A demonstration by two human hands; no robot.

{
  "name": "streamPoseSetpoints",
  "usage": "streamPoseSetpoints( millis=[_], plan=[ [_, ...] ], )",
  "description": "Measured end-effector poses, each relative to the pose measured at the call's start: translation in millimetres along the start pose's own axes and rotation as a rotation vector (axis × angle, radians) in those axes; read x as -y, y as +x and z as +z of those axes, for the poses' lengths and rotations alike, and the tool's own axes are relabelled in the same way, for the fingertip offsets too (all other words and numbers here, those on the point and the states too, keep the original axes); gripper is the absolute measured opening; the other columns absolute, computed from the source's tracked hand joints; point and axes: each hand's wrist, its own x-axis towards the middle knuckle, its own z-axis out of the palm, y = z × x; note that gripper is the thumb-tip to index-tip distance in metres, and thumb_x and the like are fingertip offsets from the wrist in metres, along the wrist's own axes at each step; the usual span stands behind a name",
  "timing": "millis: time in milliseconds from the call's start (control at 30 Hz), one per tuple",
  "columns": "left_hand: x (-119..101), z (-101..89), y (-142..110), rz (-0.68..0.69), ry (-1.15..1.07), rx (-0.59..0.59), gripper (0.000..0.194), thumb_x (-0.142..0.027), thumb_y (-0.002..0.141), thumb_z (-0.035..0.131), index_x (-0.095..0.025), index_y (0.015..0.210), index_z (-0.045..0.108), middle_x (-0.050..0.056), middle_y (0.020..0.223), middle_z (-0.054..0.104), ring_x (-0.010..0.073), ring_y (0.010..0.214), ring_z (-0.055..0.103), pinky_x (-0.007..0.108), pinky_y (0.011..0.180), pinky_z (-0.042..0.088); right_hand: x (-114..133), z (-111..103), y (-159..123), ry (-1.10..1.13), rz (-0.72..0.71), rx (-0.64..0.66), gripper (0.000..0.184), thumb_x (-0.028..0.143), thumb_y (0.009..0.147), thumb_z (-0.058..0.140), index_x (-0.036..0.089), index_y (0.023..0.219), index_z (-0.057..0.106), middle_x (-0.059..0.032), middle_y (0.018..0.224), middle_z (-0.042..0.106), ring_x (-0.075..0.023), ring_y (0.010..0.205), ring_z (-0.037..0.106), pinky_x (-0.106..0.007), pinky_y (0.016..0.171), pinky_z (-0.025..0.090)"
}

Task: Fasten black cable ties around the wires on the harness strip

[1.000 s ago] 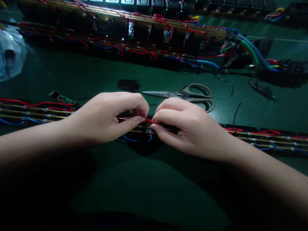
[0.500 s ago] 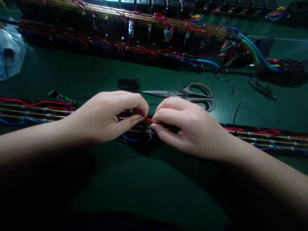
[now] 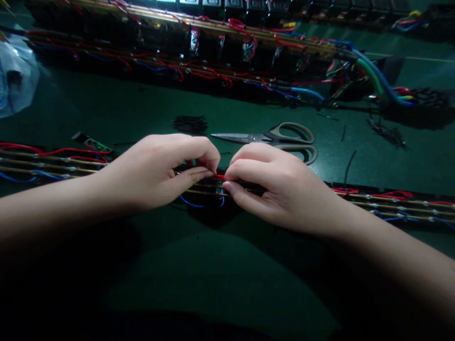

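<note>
Both hands meet over a long strip of brass bars and wires [image 3: 391, 202] lying across the table. My left hand [image 3: 170, 166] is closed, thumb and forefinger pinching a red wire [image 3: 219, 176]. Close beside it, my right hand [image 3: 273, 182] pinches the same red wire from the other side. Fingers hide most of that wire. Below the fingertips a small green circuit board [image 3: 219, 189] shows in part, and a blue wire [image 3: 202, 206] loops under the bars. Scissors [image 3: 263, 137] lie just beyond my hands, blades pointing left.
A bundle of short black pieces [image 3: 190, 124] lies left of the scissors. Longer wired assemblies [image 3: 213, 52] stretch across the back. A clear plastic bag [image 3: 17, 76] sits at far left, and a black tangle [image 3: 387, 132] rests at right. A loose circuit board [image 3: 93, 143] sits behind my left wrist.
Almost nothing differs; both hands stay at the red wire with only a tiny shift of the left fingertips.
</note>
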Motion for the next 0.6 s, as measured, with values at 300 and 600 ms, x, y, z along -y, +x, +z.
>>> streamPoseSetpoints(
  millis=[300, 600],
  plan=[
    [-0.8, -2.9, -2.0, 0.054, 0.027, -0.009, 0.011, -0.022, 0.099, 0.055, -0.023, 0.095, 0.066, 0.000, 0.095, 0.071, 0.0150, 0.088, 0.067, 0.026, 0.077, 0.050, -0.1, 0.8, 0.7, 0.004, 0.007, 0.002, 0.022, 0.021, 0.101, 0.056, 0.014, 0.087, 0.070, -0.0085, 0.089, 0.067, -0.0184, 0.081, 0.059, -0.031, 0.071, 0.043],
    [-2.9, -4.6, -1.0, 0.052, 0.021, 0.021, 0.013, -0.018, 0.098, 0.053, -0.023, 0.097, 0.066, -0.002, 0.095, 0.072, 0.0138, 0.087, 0.067, 0.025, 0.077, 0.049, 0.4, 0.1, 0.4, -0.011, 0.014, 0.002, 0.021, 0.021, 0.101, 0.055, 0.015, 0.086, 0.068, -0.0075, 0.089, 0.067, -0.0179, 0.081, 0.059, -0.031, 0.071, 0.043]
  ],
)
